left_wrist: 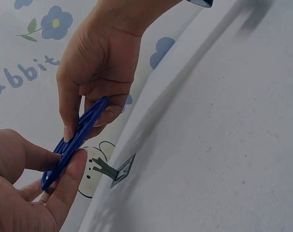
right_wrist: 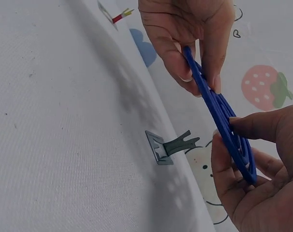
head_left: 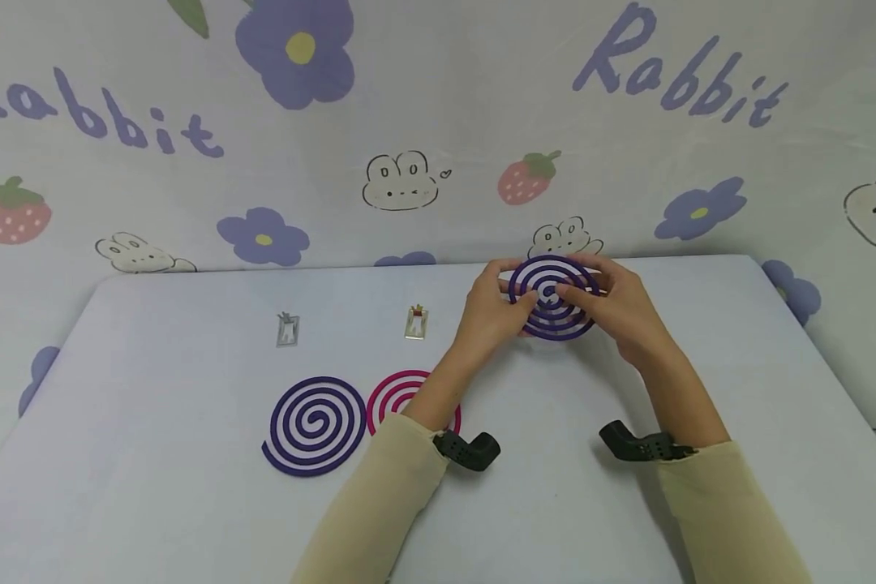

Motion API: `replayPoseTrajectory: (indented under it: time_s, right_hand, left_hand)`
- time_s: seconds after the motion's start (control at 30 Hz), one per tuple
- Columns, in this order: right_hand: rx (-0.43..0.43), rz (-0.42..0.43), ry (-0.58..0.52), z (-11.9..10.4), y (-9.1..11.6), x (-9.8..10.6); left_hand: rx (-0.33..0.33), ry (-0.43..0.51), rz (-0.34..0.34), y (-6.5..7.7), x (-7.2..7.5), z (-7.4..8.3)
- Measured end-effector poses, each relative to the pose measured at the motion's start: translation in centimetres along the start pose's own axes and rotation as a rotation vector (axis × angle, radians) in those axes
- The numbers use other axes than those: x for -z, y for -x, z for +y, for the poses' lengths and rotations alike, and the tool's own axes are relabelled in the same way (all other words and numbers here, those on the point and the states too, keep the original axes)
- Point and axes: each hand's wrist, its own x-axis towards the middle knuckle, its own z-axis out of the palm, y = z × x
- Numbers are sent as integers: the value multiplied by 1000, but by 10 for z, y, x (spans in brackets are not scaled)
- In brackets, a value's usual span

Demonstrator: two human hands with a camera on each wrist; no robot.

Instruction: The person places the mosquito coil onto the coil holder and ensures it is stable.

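Note:
Both hands hold a dark purple mosquito coil (head_left: 552, 327) tilted up above the back of the table. My left hand (head_left: 492, 302) pinches its left side, thumb on the near face and fingers behind. On the right side, my right hand (head_left: 613, 304) pinches it the same way. In the wrist views the coil looks blue and is seen nearly edge-on. Below it, a metal coil stand (right_wrist: 159, 148) with an upright forked prong sits on the table; the head view hides this stand behind the coil and hands.
Another purple coil (head_left: 317, 426) lies flat at front left, beside a pink coil (head_left: 397, 392) partly covered by the left forearm. Two more small stands, a silver one (head_left: 288, 331) and a gold-toned one (head_left: 416, 323), are on the white table (head_left: 153, 365). A patterned cloth (head_left: 467, 105) hangs behind.

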Motion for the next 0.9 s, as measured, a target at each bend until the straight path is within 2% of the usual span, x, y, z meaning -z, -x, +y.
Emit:
replayPoseTrajectory:
  time_s: [0.27,0.43,0.6,0.9]
  right_hand:
    - [-15,-10,21,7,-2,2]
    - [-6,0,26,10,-3,3]
    - [2,15,10,10,-3,0]
    - [-23,59,-20,10,-4,-8]
  left_hand:
    - [19,-75,5,-1,-6,-1]
    - [29,-64,5,-1,-9,0]
    - [1,-53,29,-1,-8,-2]
    - [10,-6,12,-2,-5,-6]
